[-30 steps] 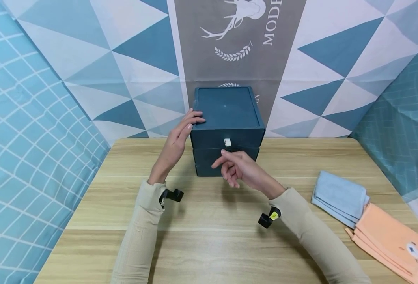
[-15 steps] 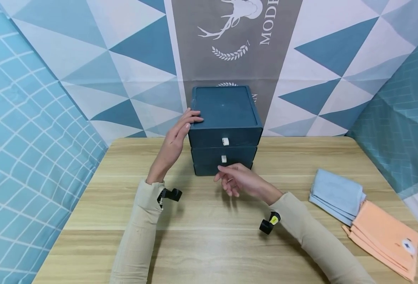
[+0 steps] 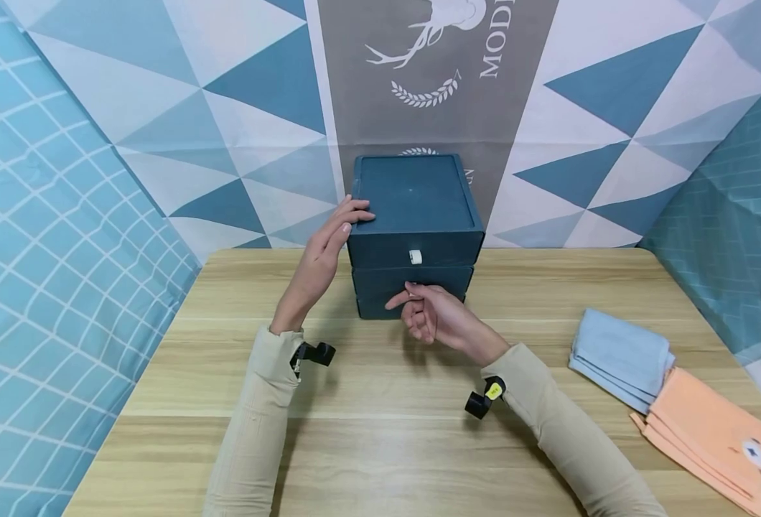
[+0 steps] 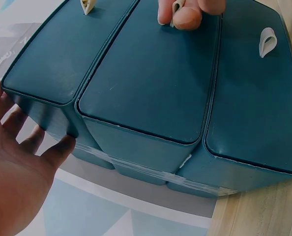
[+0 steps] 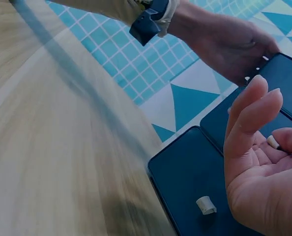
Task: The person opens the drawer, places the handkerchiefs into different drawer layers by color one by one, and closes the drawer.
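The dark-blue drawer unit [image 3: 410, 190] stands at the table's [image 3: 380, 438] far edge. The right hand [image 3: 444, 316] pinches the middle drawer's [image 4: 146, 73] white tab [image 5: 273, 142] — grip made, drawer seemingly not yet drawn out; the left hand [image 3: 319, 258], fingers loosely extended, rests at the unit's upper edge.

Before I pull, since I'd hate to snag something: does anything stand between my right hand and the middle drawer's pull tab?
Nothing visible does: your right hand pinches the pull tab of the middle drawer directly. The blue cloth and orange cloth lie off to the right.
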A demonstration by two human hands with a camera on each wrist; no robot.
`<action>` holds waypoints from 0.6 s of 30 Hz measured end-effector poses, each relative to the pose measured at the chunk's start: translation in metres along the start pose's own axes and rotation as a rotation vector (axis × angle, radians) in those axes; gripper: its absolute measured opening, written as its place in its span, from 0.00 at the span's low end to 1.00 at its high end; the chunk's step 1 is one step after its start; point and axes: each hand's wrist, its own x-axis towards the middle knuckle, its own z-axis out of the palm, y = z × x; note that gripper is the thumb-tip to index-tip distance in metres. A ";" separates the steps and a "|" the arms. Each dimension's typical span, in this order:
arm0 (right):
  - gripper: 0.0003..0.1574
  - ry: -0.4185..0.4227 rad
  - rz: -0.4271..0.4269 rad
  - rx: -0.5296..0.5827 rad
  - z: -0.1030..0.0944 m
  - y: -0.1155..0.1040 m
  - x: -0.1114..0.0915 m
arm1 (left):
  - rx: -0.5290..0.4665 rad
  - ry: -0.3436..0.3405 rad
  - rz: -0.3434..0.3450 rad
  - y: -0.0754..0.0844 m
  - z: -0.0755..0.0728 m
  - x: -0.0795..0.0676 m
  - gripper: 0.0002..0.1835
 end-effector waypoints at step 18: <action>0.29 0.075 -0.013 -0.099 0.000 0.003 -0.001 | 0.011 0.012 -0.033 0.001 0.002 0.000 0.21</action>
